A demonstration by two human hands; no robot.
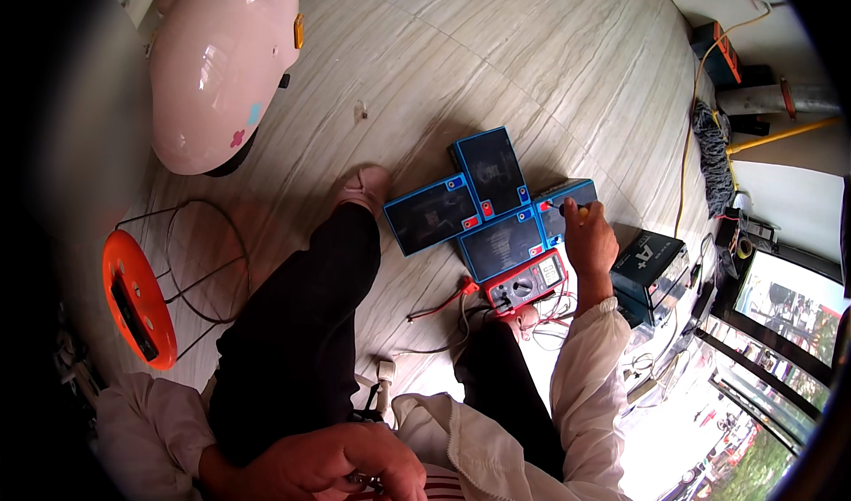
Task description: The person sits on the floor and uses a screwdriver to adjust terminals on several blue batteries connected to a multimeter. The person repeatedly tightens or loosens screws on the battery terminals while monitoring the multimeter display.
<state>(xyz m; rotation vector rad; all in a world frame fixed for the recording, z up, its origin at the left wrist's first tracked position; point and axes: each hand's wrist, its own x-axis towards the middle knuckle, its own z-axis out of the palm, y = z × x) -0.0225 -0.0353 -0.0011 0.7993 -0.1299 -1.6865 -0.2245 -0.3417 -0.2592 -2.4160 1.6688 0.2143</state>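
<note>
The left hand (350, 461) was curled, its grip contents indeterminable; the right hand (591, 240) held a tool (582, 215), apparently angled to suit a red battery terminal (544, 207).

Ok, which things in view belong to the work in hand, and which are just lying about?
Seems in use:
four blue-edged batteries
red meter beside them
small tool in the right hand, at a red terminal
something metal at the left hand, too hidden to name

Seems just lying about:
pink scooter
orange stool
black box at right
what looks like a grey mop
</note>
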